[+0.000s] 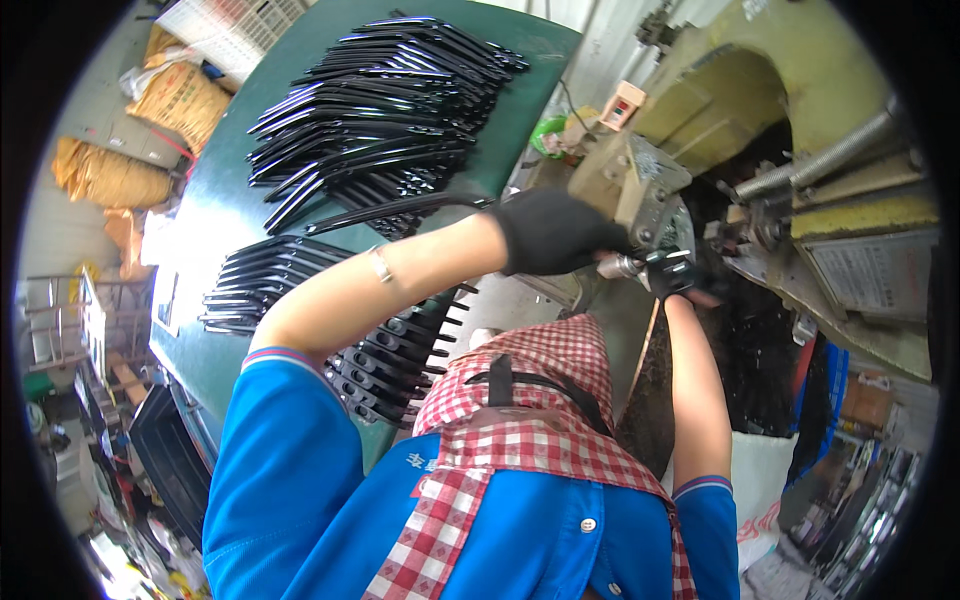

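Black-gloved left hand [553, 232], right hand [672, 274] at machine [800, 160].

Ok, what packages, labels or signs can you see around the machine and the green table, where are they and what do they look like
Metal plate: on the machine's right side, pale rectangular panel with small print.
Yellow sacks: left of the green table, bulging, stacked on the floor.
White crate: beyond the table's far end, latticed plastic.
Small box: behind the machine, orange and white.
White bag: lower right, with red markings.
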`<state>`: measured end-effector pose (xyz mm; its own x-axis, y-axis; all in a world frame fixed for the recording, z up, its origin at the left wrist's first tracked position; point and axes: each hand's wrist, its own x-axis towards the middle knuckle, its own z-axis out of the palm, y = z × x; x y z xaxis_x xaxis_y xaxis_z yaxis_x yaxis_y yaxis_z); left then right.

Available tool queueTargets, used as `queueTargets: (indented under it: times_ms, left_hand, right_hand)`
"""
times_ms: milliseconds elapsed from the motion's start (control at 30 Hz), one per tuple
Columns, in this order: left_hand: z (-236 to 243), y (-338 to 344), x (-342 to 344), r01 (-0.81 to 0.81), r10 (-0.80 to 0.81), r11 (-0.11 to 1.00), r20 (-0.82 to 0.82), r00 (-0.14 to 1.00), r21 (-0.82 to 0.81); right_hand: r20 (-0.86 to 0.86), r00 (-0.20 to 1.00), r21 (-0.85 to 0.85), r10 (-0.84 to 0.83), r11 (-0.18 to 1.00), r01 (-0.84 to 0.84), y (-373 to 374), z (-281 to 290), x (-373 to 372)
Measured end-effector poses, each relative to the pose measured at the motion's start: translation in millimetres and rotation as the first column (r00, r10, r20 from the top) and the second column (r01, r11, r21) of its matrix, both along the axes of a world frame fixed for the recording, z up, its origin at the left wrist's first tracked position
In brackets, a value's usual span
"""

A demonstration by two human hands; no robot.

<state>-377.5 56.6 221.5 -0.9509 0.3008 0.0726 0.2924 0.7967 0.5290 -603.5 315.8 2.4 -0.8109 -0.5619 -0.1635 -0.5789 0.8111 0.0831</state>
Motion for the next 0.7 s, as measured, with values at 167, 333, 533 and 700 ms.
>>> queueTargets:
  times_ms: [167, 333, 533, 700]
  left_hand:
    - [-59.7, -80.8, 142.3, -0.189, 0.264, 0.948, 0.304, 0.916, -0.255]
    - [-111.2, -122.6, 282.7, -0.427, 0.586, 0.769, 0.260, 0.767, -0.475]
    - [-148.8, -119.6, 331.6, -0.872, 0.875, 0.467, -0.064, 0.480, -0.150]
    - [-159.5, -103.6, 299.8, -0.888, 0.895, 0.390, -0.128, 0.428, -0.242]
  right_hand:
    - [0.093, 0.990, -0.001, -0.102, 0.995, 0.102, -3.1, 8.8, 6.9]
    - [0.115, 0.987, -0.120, -0.112, 0.985, 0.126, 2.3, 10.9, 4.8]
    - [0.131, 0.990, -0.377, -0.046, 0.922, 0.092, 14.1, -5.4, -4.9]
    - [0.159, 0.986, -0.607, 0.056, 0.793, 0.053, 31.4, -9.6, -16.2]
